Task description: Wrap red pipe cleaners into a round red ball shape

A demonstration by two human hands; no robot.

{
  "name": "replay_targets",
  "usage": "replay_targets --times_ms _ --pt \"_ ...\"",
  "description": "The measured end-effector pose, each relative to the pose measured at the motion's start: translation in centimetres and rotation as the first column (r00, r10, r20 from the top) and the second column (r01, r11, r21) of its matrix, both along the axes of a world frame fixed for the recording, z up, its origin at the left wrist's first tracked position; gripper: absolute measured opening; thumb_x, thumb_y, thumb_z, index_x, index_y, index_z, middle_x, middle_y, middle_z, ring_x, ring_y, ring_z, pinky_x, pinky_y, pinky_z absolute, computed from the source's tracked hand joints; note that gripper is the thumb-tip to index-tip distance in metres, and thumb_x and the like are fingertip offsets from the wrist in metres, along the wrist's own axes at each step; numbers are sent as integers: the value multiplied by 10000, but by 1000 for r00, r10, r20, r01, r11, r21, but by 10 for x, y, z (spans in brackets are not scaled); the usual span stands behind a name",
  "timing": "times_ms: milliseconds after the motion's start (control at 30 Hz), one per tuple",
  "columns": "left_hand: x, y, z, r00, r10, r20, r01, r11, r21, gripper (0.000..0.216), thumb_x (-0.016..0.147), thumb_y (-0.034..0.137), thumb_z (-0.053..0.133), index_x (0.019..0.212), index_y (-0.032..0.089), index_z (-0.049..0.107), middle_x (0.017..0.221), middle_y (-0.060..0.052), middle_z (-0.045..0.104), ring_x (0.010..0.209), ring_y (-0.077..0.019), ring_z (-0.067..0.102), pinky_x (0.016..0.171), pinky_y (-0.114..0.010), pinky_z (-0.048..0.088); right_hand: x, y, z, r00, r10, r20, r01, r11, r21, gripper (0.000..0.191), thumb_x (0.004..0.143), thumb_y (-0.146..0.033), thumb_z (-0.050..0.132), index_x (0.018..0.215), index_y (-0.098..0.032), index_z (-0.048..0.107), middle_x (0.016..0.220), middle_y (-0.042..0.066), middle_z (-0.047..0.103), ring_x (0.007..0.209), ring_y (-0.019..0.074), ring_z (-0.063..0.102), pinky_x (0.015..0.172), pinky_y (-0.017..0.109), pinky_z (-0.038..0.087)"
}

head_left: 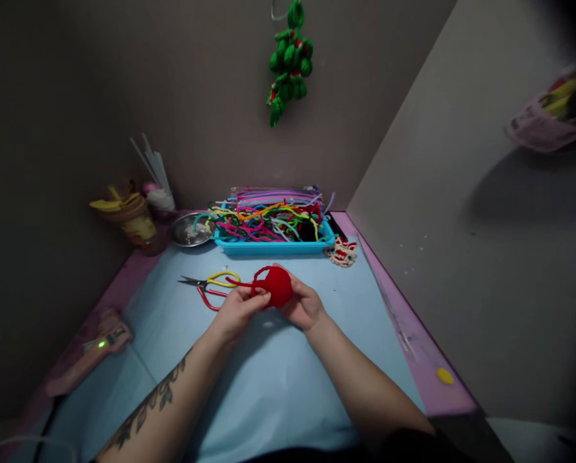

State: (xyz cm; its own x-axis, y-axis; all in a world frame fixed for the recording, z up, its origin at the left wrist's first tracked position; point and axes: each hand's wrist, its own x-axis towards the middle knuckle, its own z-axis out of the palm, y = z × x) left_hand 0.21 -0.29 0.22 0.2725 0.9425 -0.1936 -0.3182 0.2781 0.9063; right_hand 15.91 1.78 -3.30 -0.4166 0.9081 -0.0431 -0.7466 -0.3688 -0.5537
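Note:
Both hands meet over the middle of the light blue mat [278,379]. My right hand [306,305] cups a round red ball wound from fuzzy pipe cleaner [278,286]. My left hand [235,310] pinches the ball's left side, where a loose red loop and tail stick out toward the left. Just beyond my left hand lie scissors [209,285] with yellow and red handles, blades pointing left.
A blue tray [273,245] full of coloured pipe cleaners stands at the back. A metal dish [191,229] and a cup of craft items [136,222] sit back left. A small mask-like figure [342,251] lies right of the tray. A pink glue gun [92,350] rests at the left. A green ornament [290,61] hangs on the wall.

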Motion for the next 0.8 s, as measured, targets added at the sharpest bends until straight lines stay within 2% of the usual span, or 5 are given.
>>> replay_targets --times_ms 167,433,633,733,800 --pt "0 -2 5 987 -58 150 58 998 1 344 631 306 749 925 149 666 807 -52 661 691 -145 565 644 -250 412 9 0 10 1000 -2 -5 2 998 58 669 621 -258 730 1238 -225 475 1112 56 664 982 211 646 877 372 502" --pt "6 -7 16 979 29 201 -4 992 -125 210 661 288 736 665 141 586 606 1 574 557 -101 514 596 -229 414 14 0 16 999 34 38 -38 995 90 701 628 -248 723 1269 -218 438 1031 52 678 877 173 655 816 316 514" --pt "5 -4 12 970 58 238 -15 984 -178 190 680 271 712 795 164 606 746 -19 612 628 -130 550 655 -277 446 11 2 10 986 -1 164 -14 996 86 617 673 -318 699 1241 -229 474 1068 61 653 935 196 632 892 369 480" --pt "2 -1 9 980 70 186 -46 991 -129 204 675 299 723 714 161 578 646 9 571 558 -100 498 595 -241 398 10 1 11 895 -267 356 215 960 178 472 731 -372 657 1170 -253 532 1130 63 610 1040 213 576 979 420 414" --pt "-1 1 8 995 66 72 -62 997 -51 240 684 335 720 671 154 563 601 13 557 533 -91 466 564 -229 353 11 -2 16 713 -519 471 352 846 399 342 752 -360 649 1075 -269 587 1200 56 560 1156 223 493 1051 438 331"
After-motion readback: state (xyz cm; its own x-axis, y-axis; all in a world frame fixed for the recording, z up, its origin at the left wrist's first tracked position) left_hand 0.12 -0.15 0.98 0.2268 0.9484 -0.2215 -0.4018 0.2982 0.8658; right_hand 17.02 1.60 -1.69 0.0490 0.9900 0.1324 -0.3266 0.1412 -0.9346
